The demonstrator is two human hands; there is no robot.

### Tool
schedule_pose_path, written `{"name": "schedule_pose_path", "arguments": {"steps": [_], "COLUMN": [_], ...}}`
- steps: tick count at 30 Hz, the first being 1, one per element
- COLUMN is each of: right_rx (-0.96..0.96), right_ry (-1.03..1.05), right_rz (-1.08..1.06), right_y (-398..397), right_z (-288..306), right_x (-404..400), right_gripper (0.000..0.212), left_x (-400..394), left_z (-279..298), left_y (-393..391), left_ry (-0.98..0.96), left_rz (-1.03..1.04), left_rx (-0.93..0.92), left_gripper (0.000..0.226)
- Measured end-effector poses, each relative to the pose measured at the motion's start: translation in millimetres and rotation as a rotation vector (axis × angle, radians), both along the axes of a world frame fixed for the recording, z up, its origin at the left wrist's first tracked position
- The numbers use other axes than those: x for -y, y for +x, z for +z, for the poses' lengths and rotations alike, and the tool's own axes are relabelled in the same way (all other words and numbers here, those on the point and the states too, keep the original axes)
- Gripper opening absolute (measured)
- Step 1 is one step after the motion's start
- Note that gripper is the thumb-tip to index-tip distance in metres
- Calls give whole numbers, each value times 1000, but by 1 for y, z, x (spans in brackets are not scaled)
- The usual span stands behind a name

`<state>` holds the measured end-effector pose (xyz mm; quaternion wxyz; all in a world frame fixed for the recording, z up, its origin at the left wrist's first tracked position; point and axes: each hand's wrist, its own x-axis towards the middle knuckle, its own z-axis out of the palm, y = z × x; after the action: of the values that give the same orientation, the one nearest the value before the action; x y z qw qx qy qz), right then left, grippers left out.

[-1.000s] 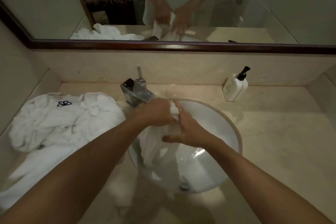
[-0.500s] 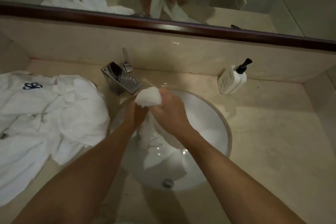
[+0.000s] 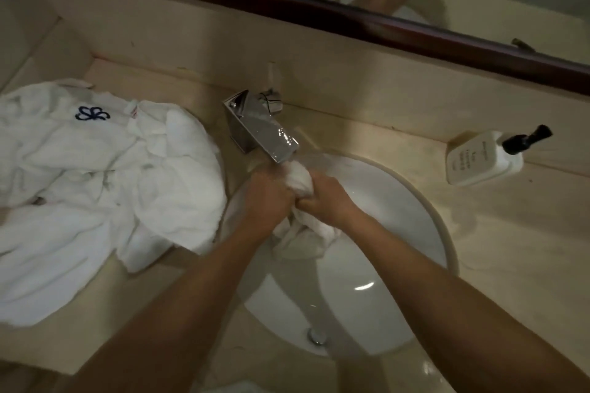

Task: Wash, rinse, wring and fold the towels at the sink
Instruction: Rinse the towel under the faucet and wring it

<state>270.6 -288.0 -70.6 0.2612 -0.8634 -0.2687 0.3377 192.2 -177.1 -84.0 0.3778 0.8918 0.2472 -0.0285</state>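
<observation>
A small white towel is bunched over the white round sink, right under the spout of the chrome faucet. My left hand grips the towel from the left and my right hand grips it from the right, knuckles almost touching. The towel's loose end hangs below my hands into the basin. A heap of white towels, one with a dark blue embroidered logo, lies on the counter left of the sink.
A white soap pump bottle with a black nozzle stands at the back right of the beige counter. The drain sits at the basin's near side. A dark-framed mirror runs along the wall above.
My hands have carried the bunched towel up and back, from mid-basin to right under the faucet spout, and both now clench it tightly. The camera tilted down and closer.
</observation>
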Motion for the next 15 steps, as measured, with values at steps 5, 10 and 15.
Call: {"name": "schedule_pose_path", "arguments": {"steps": [5,10,15], "right_rx": [35,216,233], "right_ry": [14,-158,-82], "right_rz": [167,319,299], "right_y": [7,19,14], "right_z": [-12,-29,-36], "right_x": [-38,-53,-59], "right_gripper": [38,37,40], "left_x": [-9,-16,-20], "left_z": [9,20,25], "left_y": [-16,-19,-19], "left_ry": [18,6,114], "left_rz": [376,346,251], "left_rx": [60,-134,-252], "left_gripper": [30,49,36]}}
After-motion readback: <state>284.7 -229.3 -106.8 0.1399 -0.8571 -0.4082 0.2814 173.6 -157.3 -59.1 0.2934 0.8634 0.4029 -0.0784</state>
